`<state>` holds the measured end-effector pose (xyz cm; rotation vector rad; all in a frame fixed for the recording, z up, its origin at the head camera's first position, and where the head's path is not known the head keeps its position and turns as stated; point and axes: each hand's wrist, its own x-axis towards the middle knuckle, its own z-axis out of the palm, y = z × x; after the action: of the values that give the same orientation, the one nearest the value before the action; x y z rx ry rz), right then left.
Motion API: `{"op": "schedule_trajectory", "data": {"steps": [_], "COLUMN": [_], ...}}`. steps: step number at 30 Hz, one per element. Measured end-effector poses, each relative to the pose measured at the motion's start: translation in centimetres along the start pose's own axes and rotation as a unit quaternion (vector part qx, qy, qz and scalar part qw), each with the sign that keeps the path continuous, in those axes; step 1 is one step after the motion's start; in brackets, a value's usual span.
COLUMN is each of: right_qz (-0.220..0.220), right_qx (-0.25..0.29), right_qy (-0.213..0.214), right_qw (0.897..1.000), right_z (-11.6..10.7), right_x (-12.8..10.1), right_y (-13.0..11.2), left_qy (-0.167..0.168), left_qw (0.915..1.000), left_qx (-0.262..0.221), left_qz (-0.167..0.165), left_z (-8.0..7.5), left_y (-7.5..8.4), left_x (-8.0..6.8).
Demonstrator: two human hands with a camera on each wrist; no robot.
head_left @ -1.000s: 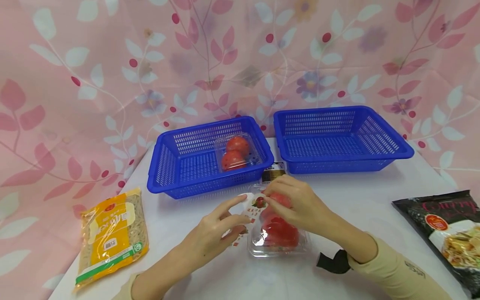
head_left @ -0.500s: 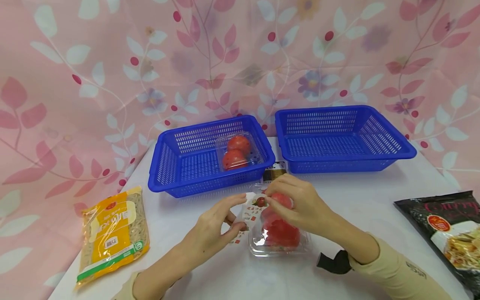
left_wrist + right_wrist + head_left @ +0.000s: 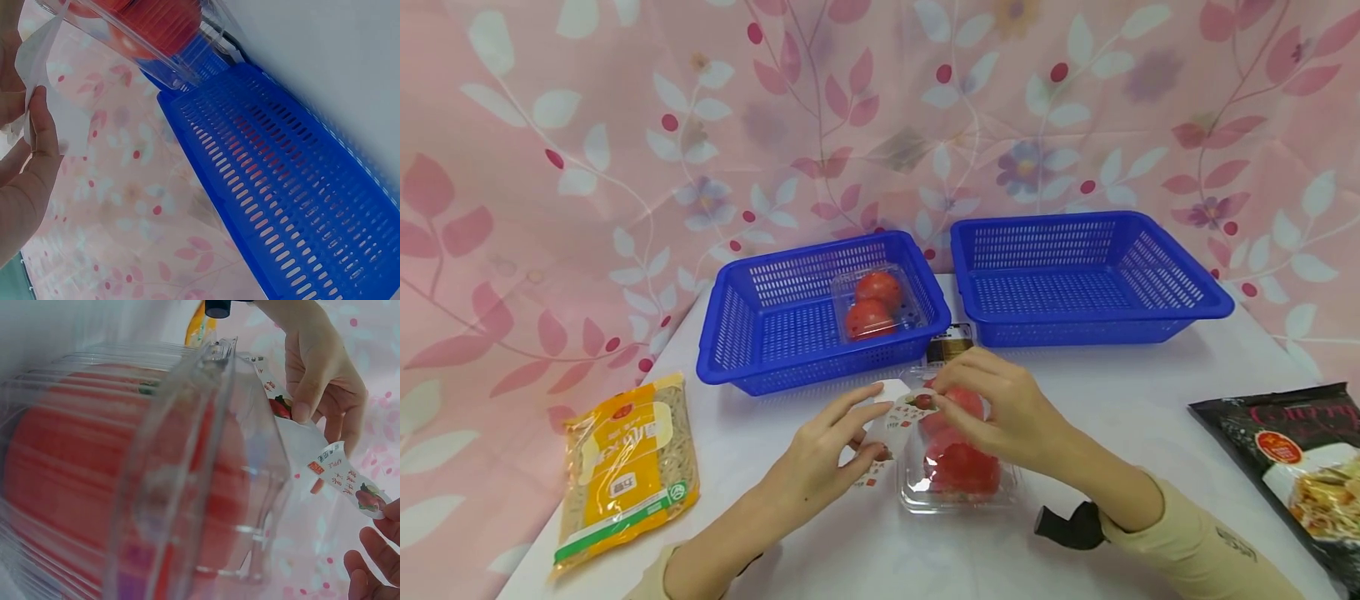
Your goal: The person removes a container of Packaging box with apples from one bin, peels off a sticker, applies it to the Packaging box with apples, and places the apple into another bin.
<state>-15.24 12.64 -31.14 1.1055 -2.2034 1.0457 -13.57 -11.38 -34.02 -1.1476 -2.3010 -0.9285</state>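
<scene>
A clear clamshell box of tomatoes lies on the white table in front of me. A paper label is partly peeled from its left side. My left hand pinches the label between thumb and forefinger. My right hand arches over the box top, and its fingertips hold the label's end with the tomato picture. In the right wrist view the box fills the frame, and the label stretches between both hands. The left wrist view shows the label by my fingers.
Two blue baskets stand behind: the left basket holds another tomato box, the right basket holds nothing. A yellow noodle bag lies at left, a black curry packet at right. A small dark packet sits between the baskets.
The label has come further off the box, its white back now showing as my left hand draws it up and left. The right hand stays on the box.
</scene>
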Motion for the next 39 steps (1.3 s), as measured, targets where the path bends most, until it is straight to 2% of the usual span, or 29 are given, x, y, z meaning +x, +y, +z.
{"op": "schedule_trajectory", "data": {"steps": [5, 12, 15, 18, 25, 29, 32, 39], "right_qz": [-0.001, 0.027, 0.028, 0.024, 0.056, 0.084, 0.100, 0.124], "right_qx": [-0.016, -0.039, -0.044, -0.048, -0.063, -0.071, -0.072, -0.082], "right_qy": [0.004, -0.002, -0.003, -0.003, -0.018, -0.030, -0.043, -0.062], "right_qw": [1.000, 0.999, 0.999, 0.999, 0.996, 0.993, 0.991, 0.987], "right_z": [-0.3, -1.1, -1.4, -1.7, -2.1, -2.3, -2.4, -2.6], "right_x": [0.1, 0.0, -0.1, -0.2, -0.5, -0.7, -0.8, -1.0], "right_y": [0.3, 0.9, 1.3, 1.9, 2.7, 2.9, 3.0, 3.4], "left_qy": [-0.013, -0.023, -0.017, -0.025, -0.084, -0.095, -0.100, -0.127], "left_qw": [0.9994, 0.9960, 0.9950, 0.9932, 0.9838, 0.9806, 0.9763, 0.9646], "left_qx": [0.001, 0.013, 0.019, 0.026, 0.029, 0.048, 0.054, 0.039], "left_qz": [-0.032, -0.085, -0.097, -0.111, -0.156, -0.165, -0.184, -0.228], "left_z": [-0.2, -0.7, -0.7, -0.7, -0.7, -0.7, -0.7, -0.7], "left_y": [-0.2, -0.8, -1.2, -1.5, -2.5, -3.4, -4.0, -4.9], "left_x": [-0.2, -0.5, -0.7, -1.0, -1.7, -2.2, -2.5, -3.0]}}
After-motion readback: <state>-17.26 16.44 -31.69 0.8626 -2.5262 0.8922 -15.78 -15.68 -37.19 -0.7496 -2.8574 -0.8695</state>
